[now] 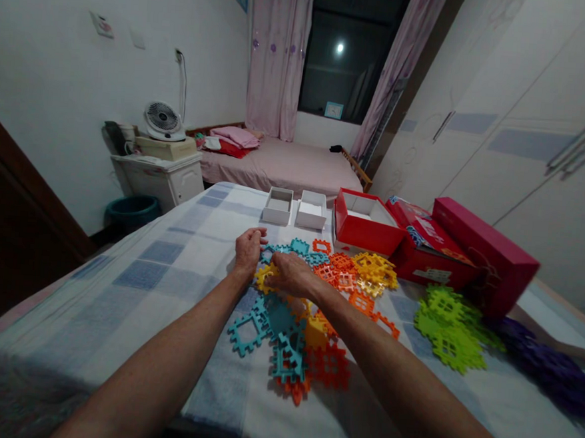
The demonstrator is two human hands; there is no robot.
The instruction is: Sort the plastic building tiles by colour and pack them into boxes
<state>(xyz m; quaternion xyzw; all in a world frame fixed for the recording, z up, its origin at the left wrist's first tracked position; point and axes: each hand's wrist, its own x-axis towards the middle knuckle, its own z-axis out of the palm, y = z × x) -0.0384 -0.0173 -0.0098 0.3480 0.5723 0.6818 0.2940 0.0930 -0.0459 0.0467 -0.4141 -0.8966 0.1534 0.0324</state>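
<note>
Right grip (292, 275) at yellow tile (263, 277), tablecloth (167, 290) leftward

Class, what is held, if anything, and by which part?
Right hand: at a yellow piece, by its right edge, grip unclear. Left hand: cannot be told.

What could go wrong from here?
Toothed teal pieces overlap orange pieces, so lifting one might snag another. The right forearm reaches across the heap and could brush pieces aside. The green pieces lie close to the purple pieces; a bump might mix them.
</note>
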